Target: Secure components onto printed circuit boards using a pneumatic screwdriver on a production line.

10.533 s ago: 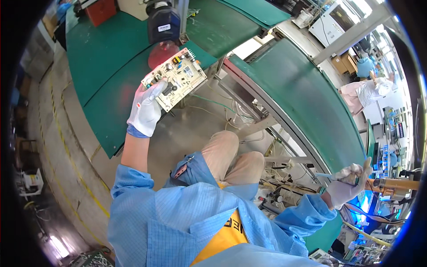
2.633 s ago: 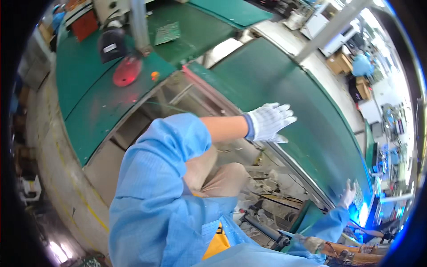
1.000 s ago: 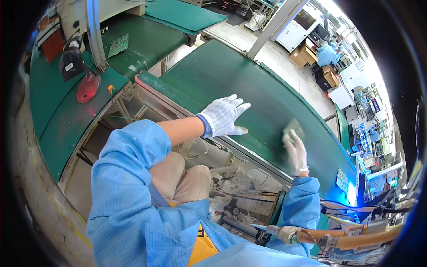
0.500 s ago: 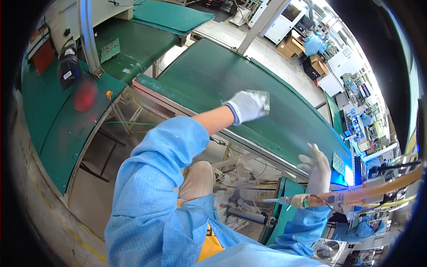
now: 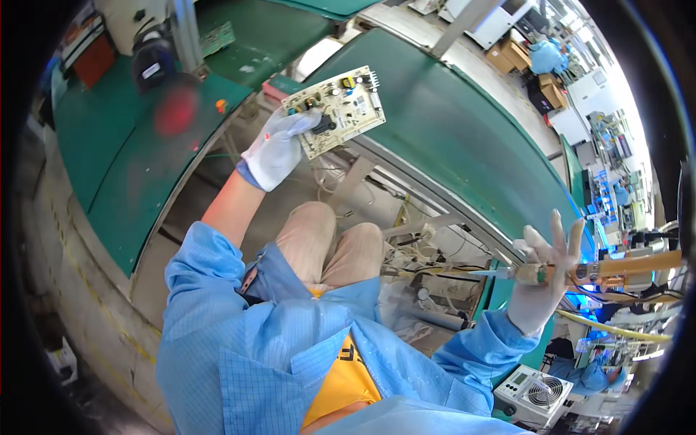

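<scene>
My left hand, in a white glove, grips a cream circuit board by its left edge. Its component side faces up, with a black block, a yellow part and several small parts on it. The board is tilted above the near left edge of the green conveyor belt. My right hand, also gloved, is raised on the right with its fingers spread. An amber dispensing syringe with a pale pointed tip crosses in front of its palm. Whether the palm touches the syringe I cannot tell.
A second circuit board lies on the green surface at the far left. A dark scanner-like device stands beside a metal post. A yellow hose runs below the syringe. A white box with a fan sits at lower right.
My left hand has brought the board back from over the belt, toward me and to the left. My right hand has risen behind the syringe, fingers spread. The view has shifted.
</scene>
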`<state>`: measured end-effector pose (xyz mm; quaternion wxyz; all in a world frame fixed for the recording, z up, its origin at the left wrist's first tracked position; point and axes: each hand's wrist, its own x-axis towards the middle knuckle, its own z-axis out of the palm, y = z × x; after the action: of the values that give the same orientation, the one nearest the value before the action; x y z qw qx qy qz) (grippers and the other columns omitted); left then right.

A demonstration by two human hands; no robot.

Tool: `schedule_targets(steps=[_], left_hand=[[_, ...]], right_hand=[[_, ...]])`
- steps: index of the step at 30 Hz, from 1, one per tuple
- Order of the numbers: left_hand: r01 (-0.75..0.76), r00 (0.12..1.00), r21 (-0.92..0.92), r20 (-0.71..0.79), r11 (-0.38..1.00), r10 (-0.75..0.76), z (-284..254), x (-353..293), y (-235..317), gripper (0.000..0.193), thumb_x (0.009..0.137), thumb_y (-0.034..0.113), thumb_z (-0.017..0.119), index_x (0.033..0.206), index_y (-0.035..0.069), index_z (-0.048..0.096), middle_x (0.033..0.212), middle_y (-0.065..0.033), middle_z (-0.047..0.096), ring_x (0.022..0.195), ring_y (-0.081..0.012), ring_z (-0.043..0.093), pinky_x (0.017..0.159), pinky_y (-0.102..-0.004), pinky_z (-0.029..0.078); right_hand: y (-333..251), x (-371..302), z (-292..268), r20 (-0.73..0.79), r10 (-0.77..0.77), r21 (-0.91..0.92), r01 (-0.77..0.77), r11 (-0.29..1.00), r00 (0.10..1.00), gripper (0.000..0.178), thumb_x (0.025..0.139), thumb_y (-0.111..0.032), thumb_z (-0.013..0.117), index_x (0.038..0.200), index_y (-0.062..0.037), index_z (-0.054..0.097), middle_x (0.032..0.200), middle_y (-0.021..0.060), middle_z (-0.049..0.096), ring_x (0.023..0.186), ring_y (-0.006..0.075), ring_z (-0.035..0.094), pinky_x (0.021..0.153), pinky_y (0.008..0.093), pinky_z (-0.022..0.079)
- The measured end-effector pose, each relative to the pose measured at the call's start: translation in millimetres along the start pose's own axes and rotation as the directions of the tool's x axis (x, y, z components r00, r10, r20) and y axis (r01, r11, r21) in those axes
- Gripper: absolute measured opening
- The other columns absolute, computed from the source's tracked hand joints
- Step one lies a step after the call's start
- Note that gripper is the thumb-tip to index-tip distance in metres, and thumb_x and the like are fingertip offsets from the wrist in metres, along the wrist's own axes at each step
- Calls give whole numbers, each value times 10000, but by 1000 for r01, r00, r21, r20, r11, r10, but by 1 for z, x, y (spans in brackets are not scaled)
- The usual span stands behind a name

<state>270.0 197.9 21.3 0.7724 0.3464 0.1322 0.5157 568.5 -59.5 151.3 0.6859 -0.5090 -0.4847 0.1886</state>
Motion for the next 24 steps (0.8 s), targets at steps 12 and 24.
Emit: schedule_targets(steps=[12,24], left_hand=[[-191,957,55,-210,980,198,-102,-131,91,482,841,67,576,1294,-52,467,1236,-195,579,1106,-312,606,960,-438,504],[-277,862,-8,-443,961,245,-127,-151,113,171,860,62,607,1022,8,596,1064,-132,638,1020,-295,636,912,-464,525]], right_hand=[[14,-1,48,-219,16,60,-3,998,976,569,922,-297,500,1415,-42,376,1165,120,630,775,83,586,632,214,490],[24,4,54,-203,71,199,-30,979,977,561,914,-292,553,1419,-103,395,1002,41,637,663,56,535,541,182,452]])
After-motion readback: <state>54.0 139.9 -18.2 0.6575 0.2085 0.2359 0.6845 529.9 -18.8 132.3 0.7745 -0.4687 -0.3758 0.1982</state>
